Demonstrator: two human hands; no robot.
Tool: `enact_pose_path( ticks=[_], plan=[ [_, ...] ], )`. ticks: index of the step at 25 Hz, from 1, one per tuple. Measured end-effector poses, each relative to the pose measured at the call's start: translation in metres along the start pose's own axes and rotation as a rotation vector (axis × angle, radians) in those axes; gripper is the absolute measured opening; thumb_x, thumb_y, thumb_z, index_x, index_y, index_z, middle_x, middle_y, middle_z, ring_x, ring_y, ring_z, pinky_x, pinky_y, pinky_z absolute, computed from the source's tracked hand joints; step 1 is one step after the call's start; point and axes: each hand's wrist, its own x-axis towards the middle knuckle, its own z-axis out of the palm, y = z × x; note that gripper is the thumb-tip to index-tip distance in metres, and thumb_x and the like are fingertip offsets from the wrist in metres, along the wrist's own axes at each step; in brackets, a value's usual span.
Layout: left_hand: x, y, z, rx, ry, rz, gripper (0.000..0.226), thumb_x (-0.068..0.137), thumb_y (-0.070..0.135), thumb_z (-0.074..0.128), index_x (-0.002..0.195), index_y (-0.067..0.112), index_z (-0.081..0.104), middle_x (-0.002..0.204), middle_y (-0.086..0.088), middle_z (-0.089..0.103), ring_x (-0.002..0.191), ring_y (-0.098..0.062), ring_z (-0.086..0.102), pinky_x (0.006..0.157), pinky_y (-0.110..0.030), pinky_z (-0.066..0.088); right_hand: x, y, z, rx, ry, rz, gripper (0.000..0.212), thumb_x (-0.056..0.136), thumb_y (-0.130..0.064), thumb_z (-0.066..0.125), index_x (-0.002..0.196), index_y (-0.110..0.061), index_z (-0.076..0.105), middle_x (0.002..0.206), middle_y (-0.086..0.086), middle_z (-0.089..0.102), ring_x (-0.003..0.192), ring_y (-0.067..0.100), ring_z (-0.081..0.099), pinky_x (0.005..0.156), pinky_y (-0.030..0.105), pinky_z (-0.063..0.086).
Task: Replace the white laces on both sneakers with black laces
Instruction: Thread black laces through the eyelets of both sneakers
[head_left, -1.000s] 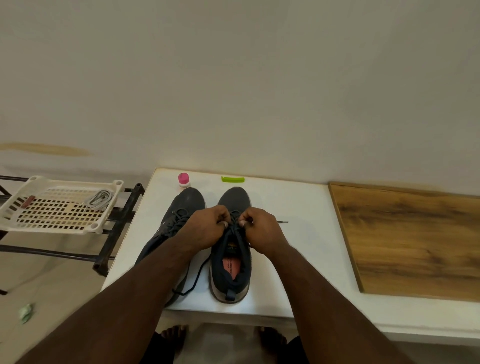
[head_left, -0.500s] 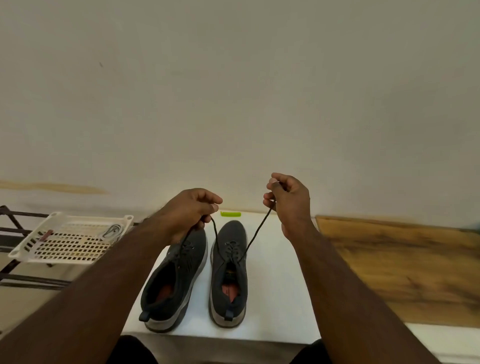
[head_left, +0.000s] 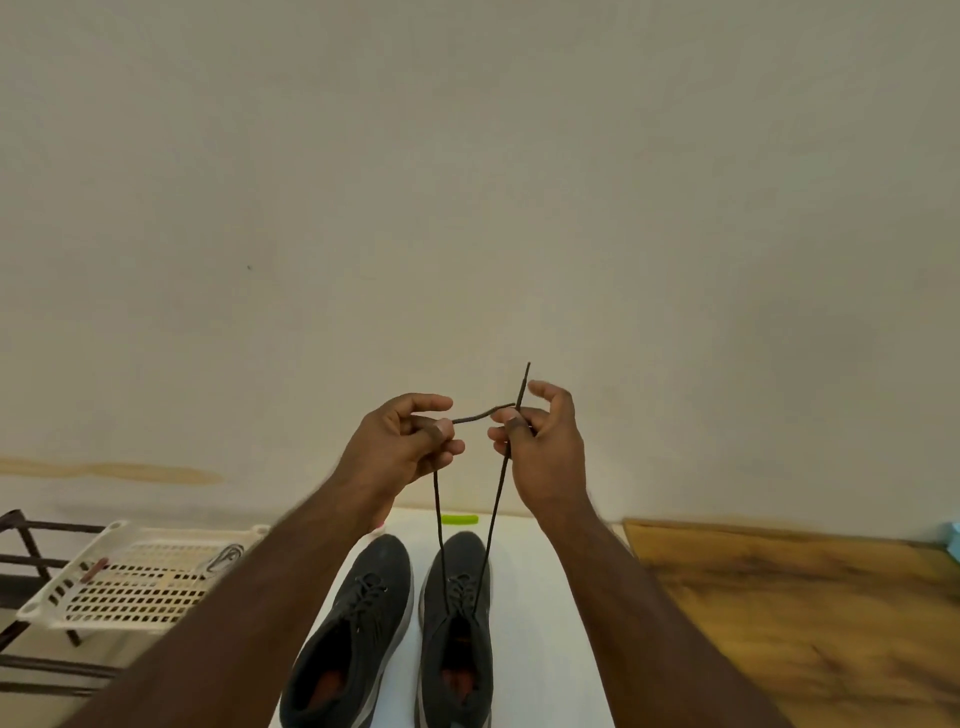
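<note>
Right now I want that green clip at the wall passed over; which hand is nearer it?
Left. The left hand is raised just left of the green clip; the right hand is raised farther off, to its right.

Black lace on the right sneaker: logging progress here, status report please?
Left hand and right hand each pinch one end of the black lace, raised above the right sneaker. Ends crossing. Nothing in the way.

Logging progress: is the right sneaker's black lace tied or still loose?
Loose. Both ends of the lace rise from the right sneaker, one pinched in the left hand, one in the right hand; no knot.
</note>
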Motion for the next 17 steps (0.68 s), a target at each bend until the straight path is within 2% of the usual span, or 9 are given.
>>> enact_pose_path(
  ticks=[2,3,6,8,10,12,15,17],
  plan=[
    [0.003,0.003,0.005,0.1,0.049,0.029,0.024,0.1,0.011,0.057,0.114,0.025,0.07,0.09,-0.006,0.073,0.083,-0.018,0.074,0.067,-0.022,0.056,0.002,-0.001,0.002,0.061,0.012,0.042,0.009,0.102,-0.018,0.058,0.11,-0.021,0.057,0.096,-0.004,0.076,0.085,0.01,0.074,0.085,0.042,0.062],
    [0.005,0.005,0.008,0.179,0.076,0.041,0.023,0.101,0.014,0.056,0.11,0.029,0.071,0.088,0.001,0.073,0.077,-0.013,0.073,0.063,-0.02,0.054,0.002,-0.001,0.003,0.103,0.02,0.068,0.004,0.101,-0.019,0.059,0.104,-0.021,0.061,0.095,-0.004,0.076,0.086,0.011,0.074,0.085,0.044,0.062],
    [0.013,0.009,0.015,0.323,0.132,0.084,0.014,0.1,0.023,0.058,0.099,0.029,0.07,0.085,0.011,0.074,0.061,-0.002,0.063,0.052,-0.013,0.046,0.008,-0.001,0.005,0.125,0.073,0.083,0.007,0.096,-0.024,0.067,0.092,-0.028,0.07,0.088,-0.007,0.075,0.086,0.014,0.072,0.084,0.044,0.062],
    [0.019,0.013,0.021,0.317,0.154,0.099,0.008,0.096,0.03,0.063,0.095,0.03,0.071,0.086,0.014,0.074,0.064,-0.001,0.063,0.055,-0.014,0.046,0.012,-0.002,0.006,0.102,0.086,0.074,0.011,0.092,-0.027,0.073,0.084,-0.035,0.073,0.084,-0.014,0.075,0.085,0.007,0.07,0.085,0.04,0.061],
    [0.026,0.016,0.028,0.265,0.172,0.086,0.006,0.092,0.033,0.069,0.093,0.03,0.074,0.085,0.016,0.073,0.074,-0.005,0.065,0.063,-0.019,0.046,0.015,-0.003,0.009,0.126,0.094,0.086,0.014,0.09,-0.026,0.076,0.083,-0.038,0.072,0.083,-0.017,0.075,0.084,0.0,0.069,0.086,0.034,0.06],
    [0.031,0.017,0.036,0.213,0.173,0.055,0.005,0.09,0.032,0.072,0.093,0.03,0.075,0.084,0.015,0.073,0.081,-0.007,0.067,0.065,-0.022,0.046,0.018,-0.002,0.012,0.129,0.104,0.084,0.015,0.089,-0.023,0.077,0.088,-0.037,0.071,0.085,-0.014,0.075,0.085,0.001,0.07,0.087,0.029,0.059],
    [0.038,0.016,0.043,0.206,0.158,0.028,0.004,0.089,0.032,0.072,0.09,0.03,0.076,0.084,0.015,0.074,0.08,-0.007,0.07,0.064,-0.025,0.047,0.023,-0.003,0.014,0.092,0.128,0.062,0.019,0.088,-0.021,0.078,0.099,-0.033,0.068,0.085,-0.006,0.074,0.086,0.007,0.07,0.084,0.025,0.056],
    [0.042,0.015,0.046,0.201,0.155,0.021,0.006,0.089,0.031,0.072,0.088,0.029,0.077,0.084,0.015,0.074,0.078,-0.004,0.07,0.065,-0.026,0.047,0.025,-0.002,0.015,0.072,0.152,0.053,0.019,0.088,-0.022,0.078,0.098,-0.032,0.066,0.084,-0.004,0.073,0.085,0.009,0.07,0.083,0.027,0.056]
  ],
)
